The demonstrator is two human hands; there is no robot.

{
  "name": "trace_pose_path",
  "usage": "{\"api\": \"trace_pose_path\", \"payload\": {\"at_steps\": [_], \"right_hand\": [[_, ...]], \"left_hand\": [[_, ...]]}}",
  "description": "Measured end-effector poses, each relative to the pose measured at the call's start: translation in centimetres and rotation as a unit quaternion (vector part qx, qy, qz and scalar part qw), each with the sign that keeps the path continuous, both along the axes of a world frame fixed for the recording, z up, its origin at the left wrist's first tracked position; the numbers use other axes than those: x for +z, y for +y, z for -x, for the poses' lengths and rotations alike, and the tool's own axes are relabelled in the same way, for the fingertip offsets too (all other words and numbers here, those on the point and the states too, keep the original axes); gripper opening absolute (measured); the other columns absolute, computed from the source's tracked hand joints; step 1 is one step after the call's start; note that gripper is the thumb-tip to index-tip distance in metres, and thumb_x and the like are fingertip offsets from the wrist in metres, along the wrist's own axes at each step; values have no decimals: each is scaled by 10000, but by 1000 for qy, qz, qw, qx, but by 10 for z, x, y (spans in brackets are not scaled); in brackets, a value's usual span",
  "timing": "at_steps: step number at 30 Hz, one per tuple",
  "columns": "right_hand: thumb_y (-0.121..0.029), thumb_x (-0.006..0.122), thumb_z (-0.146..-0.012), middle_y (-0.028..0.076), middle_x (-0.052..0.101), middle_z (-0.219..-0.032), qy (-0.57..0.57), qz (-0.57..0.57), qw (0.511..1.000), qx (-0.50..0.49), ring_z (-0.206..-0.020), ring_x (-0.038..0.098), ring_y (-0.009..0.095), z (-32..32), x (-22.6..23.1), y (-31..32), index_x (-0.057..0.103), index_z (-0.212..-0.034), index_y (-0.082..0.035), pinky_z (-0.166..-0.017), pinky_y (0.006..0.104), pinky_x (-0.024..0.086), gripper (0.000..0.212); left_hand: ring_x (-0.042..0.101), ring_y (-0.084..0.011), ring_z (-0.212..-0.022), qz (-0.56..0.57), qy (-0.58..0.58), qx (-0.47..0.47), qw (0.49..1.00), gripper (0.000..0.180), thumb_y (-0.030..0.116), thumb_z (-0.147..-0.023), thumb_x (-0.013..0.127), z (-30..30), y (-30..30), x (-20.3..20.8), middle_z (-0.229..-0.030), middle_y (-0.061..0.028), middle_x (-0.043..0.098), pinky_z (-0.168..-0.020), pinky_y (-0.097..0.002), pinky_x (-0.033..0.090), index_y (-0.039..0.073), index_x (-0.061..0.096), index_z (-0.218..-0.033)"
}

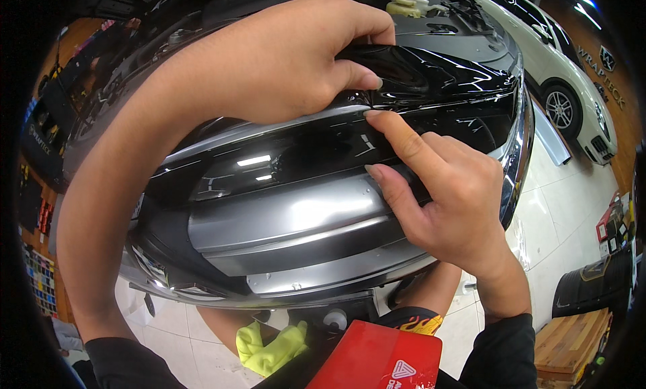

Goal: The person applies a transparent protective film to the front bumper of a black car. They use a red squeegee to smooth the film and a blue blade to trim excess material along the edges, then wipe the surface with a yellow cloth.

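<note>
A glossy black film point(437, 69) lies over the car's front end, with creases and raised folds at its upper edge. My left hand point(282, 62) reaches across from the left and is closed on this film, thumb below and fingers curled above. Just below the left thumb, my right hand point(461, 187) touches the panel edge with its outstretched index fingertip. Its thumb is apart, near the border of a satin grey panel point(296, 214), and the other fingers are bent. Nothing shows in the right hand. A pale strip point(232, 138) runs along the film's edge toward the left.
A red flat-sided pouch or box point(377, 359) and a yellow-green cloth point(272, 348) are at my lap. Beyond the front end, a yellowish pad or tool point(406, 7) rests on the car. A white car point(562, 59) stands at right, above a wooden platform point(572, 342).
</note>
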State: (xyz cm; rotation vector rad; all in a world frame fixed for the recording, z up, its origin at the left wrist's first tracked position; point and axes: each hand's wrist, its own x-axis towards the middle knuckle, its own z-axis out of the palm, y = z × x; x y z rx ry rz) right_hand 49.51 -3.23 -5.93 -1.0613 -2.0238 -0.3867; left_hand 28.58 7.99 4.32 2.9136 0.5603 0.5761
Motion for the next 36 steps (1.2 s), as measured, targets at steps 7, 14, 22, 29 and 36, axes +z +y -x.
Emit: {"api": "trace_pose_path", "payload": {"at_steps": [7,14,22,29,36], "right_hand": [[-96,828,-881,108,660,-695,13,-4,1000,-3,-572,627,264,3,-2,0,744,-1382,-67,-559,373,476,509],[-141,816,-911,107,654,-673,12,17,1000,-18,-555,630,260,3,-1,-3,741,-1392,-77,-556,374,473,491],[-145,812,-912,102,649,-666,5,23,1000,-20,-547,626,266,4,3,-5,737,-1401,-85,-552,379,469,498],[-117,831,-852,60,523,-693,-23,-15,1000,-8,-609,528,245,-6,-11,-5,705,-1486,-113,-593,378,442,647],[-81,812,-870,66,506,-728,53,2,999,-1,-586,517,230,-32,-9,-7,707,-1478,-104,-558,370,429,618]], "left_hand": [[691,-375,-943,-54,-29,34,998,263,46,-995,734,-3,-5,-9,-1060,-219,724,-857,-417,544,-17,637,-1231],[673,-436,-907,-43,-18,74,996,266,14,-990,720,-10,-15,-8,-1045,-270,703,-805,-463,523,-27,630,-1237],[673,-467,-903,-129,-56,54,989,228,21,-988,720,-7,1,-15,-1023,-280,701,-807,-463,527,-47,631,-1186],[666,-375,-875,-53,23,68,996,240,131,-1004,751,-7,-6,3,-963,-232,703,-826,-436,529,-25,640,-1150],[632,-296,-827,-38,41,85,995,256,157,-999,765,-41,1,9,-918,-207,677,-794,-400,514,-22,635,-1127]]}}
